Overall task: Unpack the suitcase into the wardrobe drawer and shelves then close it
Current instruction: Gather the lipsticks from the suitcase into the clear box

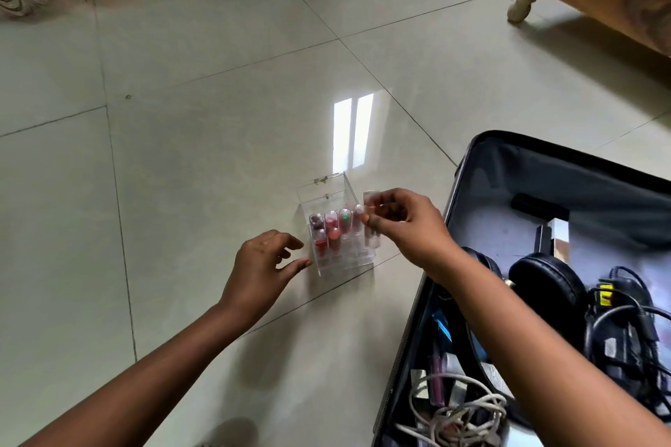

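Fingers: right hand (pixel 403 225) has thumb and fingertips (pixel 365 218) pinched together on a small clear-capped tube (pixel 371 219), blurred, at the right edge of the organiser; left hand (pixel 263 265) has its fingers spread apart and holds nothing, the tips touching or just short of the organiser's lower left corner, I cannot tell which.
Floor: pale glossy tiles (pixel 181 156), slippery by the look, so the box will likely skate if nudged.
Suitcase: open at 4 o'clock from the organiser, its dark rim (pixel 461 170) near the right wrist; far from unpacked, I'd say.
Suitcase contents: black headphones (pixel 544 283), black cables (pixel 624 330), a pale tangled cord (pixel 457 414).
Organiser: clear acrylic lipstick box (pixel 337 229) standing on the floor at centre, its hinged lid tipped back toward 12 o'clock.
Lipsticks: several upright in the back slots (pixel 332 225); front slots look vacant.
Doing it well: brace the box with the left hand, lower the tube straight into a free slot at 3 o'clock, keep it vertical to avoid toppling neighbours, then shut the lid before carrying.
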